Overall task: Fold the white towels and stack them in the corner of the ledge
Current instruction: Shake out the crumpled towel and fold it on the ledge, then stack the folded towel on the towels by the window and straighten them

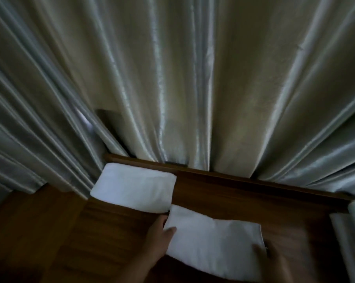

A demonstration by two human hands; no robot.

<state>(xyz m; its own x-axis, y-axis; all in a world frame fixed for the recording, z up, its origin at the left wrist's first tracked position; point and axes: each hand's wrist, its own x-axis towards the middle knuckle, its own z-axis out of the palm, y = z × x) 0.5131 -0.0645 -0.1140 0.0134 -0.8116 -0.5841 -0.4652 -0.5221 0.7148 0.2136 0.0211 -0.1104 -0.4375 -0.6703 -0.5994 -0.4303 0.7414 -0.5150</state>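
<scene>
Only two bare hands and part of one forearm show, all at the bottom edge of the head view. The left hand [159, 240] has no glove, ring or watch, and its forearm [129, 270] carries no sleeve as far as the edge of the view. Its thumb [169, 231] is short and rounded, the nail too dim to make out. The right hand [271, 260] is also bare, blurred and in shadow; its wrist is cut off by the frame, so any sleeve there cannot be told.
</scene>
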